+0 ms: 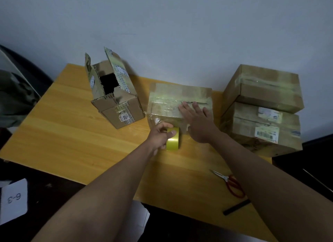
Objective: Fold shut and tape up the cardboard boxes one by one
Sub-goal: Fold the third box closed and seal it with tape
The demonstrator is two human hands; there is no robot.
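A closed cardboard box (167, 95) with clear tape across its top sits in the middle of the wooden table (72, 133). My right hand (196, 119) lies flat on the box's top, fingers straight, pressing the tape near the seam. My left hand (160, 135) grips a yellow roll of tape (173, 141) just in front of the box's near side, with tape stretched from the roll up to the box. To the left stands an open box (115, 97), tilted, its flaps up.
Two taped boxes (263, 104) are stacked at the table's right, against the white wall. Red-handled scissors (230, 183) and a dark stick (236, 207) lie near the front right edge. A white card marked 6-3 (13, 198) lies low at the left.
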